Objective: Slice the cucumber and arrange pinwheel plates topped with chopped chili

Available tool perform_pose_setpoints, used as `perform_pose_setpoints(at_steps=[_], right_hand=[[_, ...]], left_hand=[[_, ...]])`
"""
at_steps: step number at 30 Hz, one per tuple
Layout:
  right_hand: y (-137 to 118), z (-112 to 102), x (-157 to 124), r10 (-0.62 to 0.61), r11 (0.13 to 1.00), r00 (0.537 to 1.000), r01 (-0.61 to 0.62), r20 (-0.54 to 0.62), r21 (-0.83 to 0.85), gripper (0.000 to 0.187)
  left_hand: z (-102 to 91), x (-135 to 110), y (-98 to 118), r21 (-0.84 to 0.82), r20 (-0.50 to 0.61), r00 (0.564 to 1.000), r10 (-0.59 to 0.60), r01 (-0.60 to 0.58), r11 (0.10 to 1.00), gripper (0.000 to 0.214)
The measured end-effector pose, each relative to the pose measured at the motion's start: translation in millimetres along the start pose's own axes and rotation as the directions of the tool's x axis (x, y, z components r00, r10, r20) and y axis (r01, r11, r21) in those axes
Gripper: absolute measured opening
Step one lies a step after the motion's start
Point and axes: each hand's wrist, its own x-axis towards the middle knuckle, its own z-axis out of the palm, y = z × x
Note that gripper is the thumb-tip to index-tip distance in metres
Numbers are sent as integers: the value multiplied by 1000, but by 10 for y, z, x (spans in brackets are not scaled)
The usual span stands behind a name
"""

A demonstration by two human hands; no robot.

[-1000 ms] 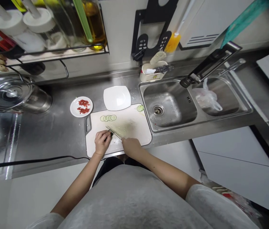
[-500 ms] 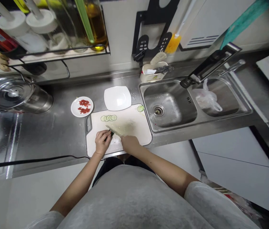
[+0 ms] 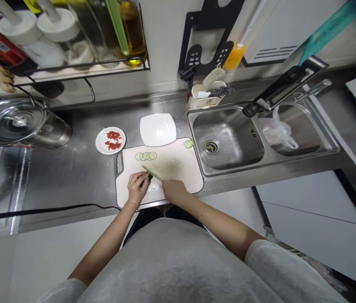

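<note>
A white cutting board (image 3: 180,168) lies on the steel counter in front of me. My left hand (image 3: 137,188) is closed on a short dark green cucumber piece (image 3: 149,177) and holds it down on the board. My right hand (image 3: 173,190) grips a knife (image 3: 152,173) whose blade rests against the cucumber end. A row of cut cucumber slices (image 3: 146,156) lies at the board's far edge. One more slice (image 3: 188,144) sits at the board's far right corner.
A small round plate of chopped red pieces (image 3: 111,140) and a square white plate (image 3: 158,129) sit behind the board. The double sink (image 3: 228,145) is to the right, with a plastic bag (image 3: 278,132) in its right basin. A steel pot (image 3: 20,124) stands left.
Both hands stay at the cucumber on the board with only slight shifts of the knife. The view has drifted a little.
</note>
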Motion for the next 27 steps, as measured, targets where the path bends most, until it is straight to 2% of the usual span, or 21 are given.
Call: perform_pose_setpoints(at_steps=[13, 17, 20, 22, 23, 25, 27], right_hand=[[37, 76, 47, 28, 1000, 1000, -28, 9, 7, 32], [56, 45, -29, 36, 999, 998, -34, -50, 33, 35], [124, 14, -139, 53, 999, 989, -52, -137, 12, 36], [190, -9, -223, 57, 998, 979, -63, -196, -24, 35], [226, -20, -262, 54, 997, 974, -66, -221, -48, 35], [301, -41, -328, 38, 992, 965, -68, -258, -108, 35], [374, -59, -375, 26, 982, 960, -77, -278, -171, 40]], left_hand=[[10, -8, 10, -18, -2, 1000, -23, 23, 1000, 15], [-29, 2, 64, -11, 44, 997, -68, 68, 998, 19], [-52, -7, 114, -19, 39, 987, -153, 154, 988, 22], [-56, 0, 146, -43, -42, 962, -270, 268, 962, 26], [-56, 17, 158, -71, -96, 935, -341, 335, 939, 28], [-59, 95, 176, -161, -180, 859, -479, 455, 876, 33], [-72, 230, 191, -258, -195, 794, -576, 524, 811, 35]])
